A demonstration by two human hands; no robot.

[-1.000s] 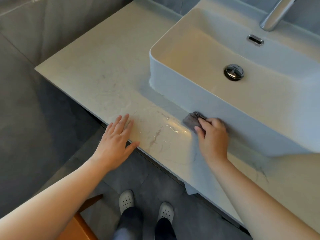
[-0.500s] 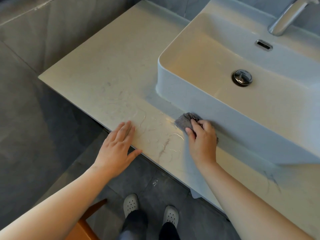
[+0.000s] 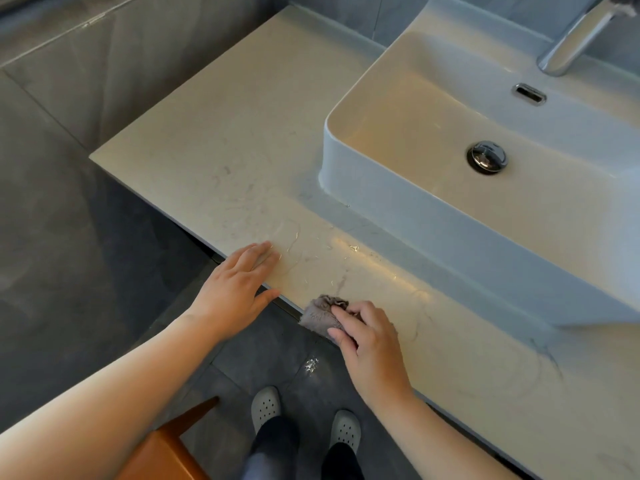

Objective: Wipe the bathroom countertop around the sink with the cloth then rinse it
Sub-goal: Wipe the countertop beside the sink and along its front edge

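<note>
A pale marble countertop (image 3: pixel 214 161) carries a white rectangular vessel sink (image 3: pixel 433 216) with a chrome drain plug (image 3: pixel 486 156) and a chrome faucet (image 3: pixel 575 39) at the top right. My right hand (image 3: pixel 372 344) presses a small bunched grey cloth (image 3: pixel 320 315) onto the counter's front edge, and part of the cloth hangs over the edge. My left hand (image 3: pixel 239 285) lies flat and empty on the front edge, just left of the cloth. Wet streaks shine on the counter between the hands and the sink.
Grey tiled walls (image 3: pixel 104 64) stand behind and left of the counter. A brown wooden stool corner (image 3: pixel 166 448) shows at the bottom. Grey clogs (image 3: pixel 265 407) stand on the dark tiled floor, which has a small wet spot (image 3: pixel 310 364).
My right hand has dragged the cloth from the foot of the sink wall toward me, to the counter's front edge. My left hand has stayed on the edge.
</note>
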